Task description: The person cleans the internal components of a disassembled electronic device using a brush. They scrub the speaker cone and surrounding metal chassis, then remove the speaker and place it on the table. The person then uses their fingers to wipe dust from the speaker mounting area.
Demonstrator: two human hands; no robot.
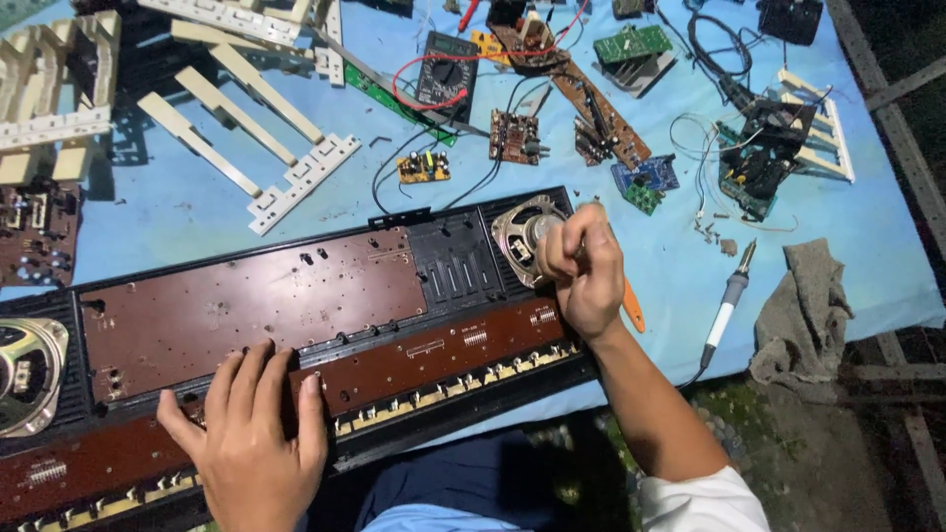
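- Far left: small brown circuit board (34, 232) on the blue-covered table (177, 207); cream keyboard key strips (251, 128) lie loose above it.
- Opened keyboard casing (296, 315) lies across the near edge of the table, inside facing up; long brown circuit board (256, 305) fills its middle, a narrower brown contact strip (434, 355) runs along the near edge.
- Left speaker (28, 374) sits in the casing's left end.
- Left hand (251, 433) lies flat, fingers spread, pressing on the near contact strip and casing edge; it grips nothing.
- Behind the casing, mid-table: black multimeter (445, 69) with red lead, small yellow board (424, 167), several loose circuit boards (601, 113).
- Right speaker (524, 236) sits in the casing's right end.
- Right hand (583, 271) is curled into a fist on an orange-handled screwdriver (633, 305), held just beside the right speaker; the tip is hidden, so contact cannot be told.
- Right of the hand: soldering iron (727, 300) lies on the table, a grey rag (803, 315) just beside it.
- The hands are well apart.
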